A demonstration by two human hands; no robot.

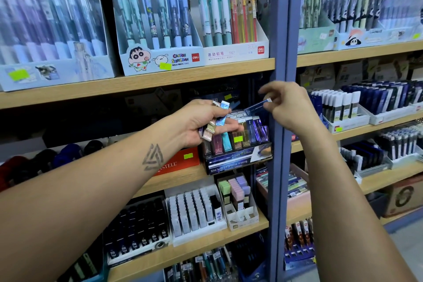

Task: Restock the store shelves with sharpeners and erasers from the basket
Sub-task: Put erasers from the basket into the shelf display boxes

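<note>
The slim eraser (257,106) in its dark blue sleeve is pinched at its white end by the right hand (286,107), thumb and forefinger closed on it, the other fingers loosely curled above. It hangs tilted, its lower end just over the back row of the eraser display box (238,144), which sits on the middle shelf (180,176) hard against the blue upright (280,52). The box is already crowded with upright sleeves in purple, teal, gold and blue.

The left hand (201,121) holds a fanned bunch of spare erasers (216,119) — pink, blue and pale ones — its fingers curled round them, right in front of the box's left rows.

The likely trouble is the fit: the rows look nearly full, so an eraser pushed in at this slant could jam on the tops of its neighbours or tip them forward. The loose fan in the left hand is the other risk — a slackened finger could let one slide out and drop to the shelves below, among the white boxed stock (194,210). The basket is out of view.
</note>
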